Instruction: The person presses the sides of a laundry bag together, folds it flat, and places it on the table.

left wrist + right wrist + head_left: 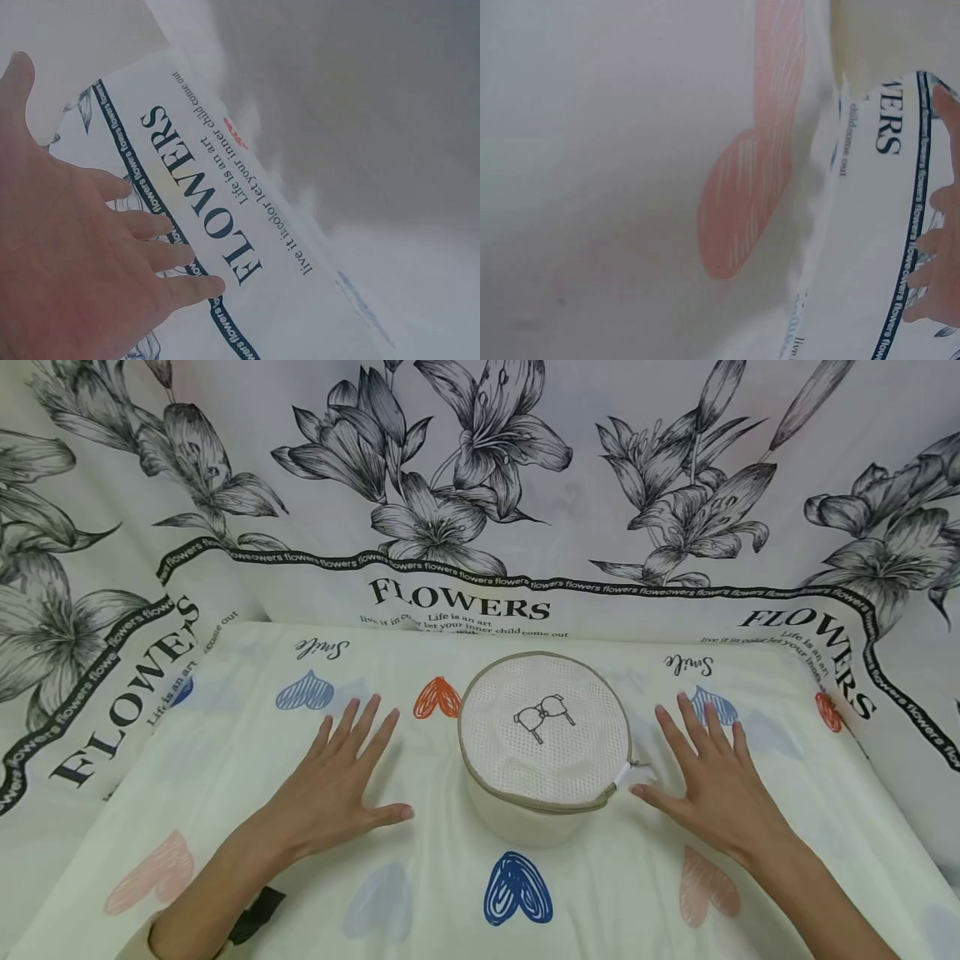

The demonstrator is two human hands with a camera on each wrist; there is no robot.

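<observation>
A round white mesh laundry bag (546,735) stands upright between the two hands in the head view, its flat lid edged in olive-brown with a glasses outline on top. Its zipper end has a white tab (622,774) at the right rim. My left hand (341,789) is spread over the cloth left of the bag, thumb toward it and nothing held. To the right, my right hand (712,789) is likewise spread, its thumb tip close to the zipper tab. In the left wrist view the left palm (75,262) shows empty; only part of the right hand (943,255) enters the right wrist view.
A pale cloth (442,893) printed with hearts covers the surface. Behind and at both sides rises a white sheet with flower drawings (480,460) and a lettered black band. A small dark item (257,914) shows beside the left forearm.
</observation>
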